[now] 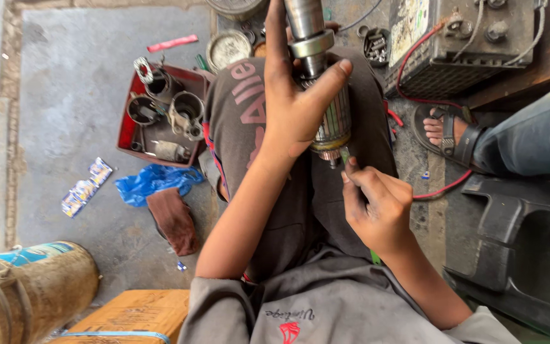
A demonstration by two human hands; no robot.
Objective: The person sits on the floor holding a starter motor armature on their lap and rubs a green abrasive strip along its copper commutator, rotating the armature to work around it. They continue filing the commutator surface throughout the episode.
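- Gripping a motor armature [329, 121] over the lap, the left hand [294, 108] wraps around its body, thumb pressed across the windings, steel shaft [305, 25] pointing away
- Right hand [377, 207] is closed, fingers pinched on a thin green-tipped tool [345, 156] touching the armature's near end
- Red tray [160, 114] of metal parts sits on the floor to the left, beside a blue bag [151, 181] and brown rag [174, 220]
- Battery [463, 41] with red wire [440, 190] lies right, near another person's sandalled foot [447, 130]

Stained concrete floor [65, 95], daylight, wooden platform [542, 57]
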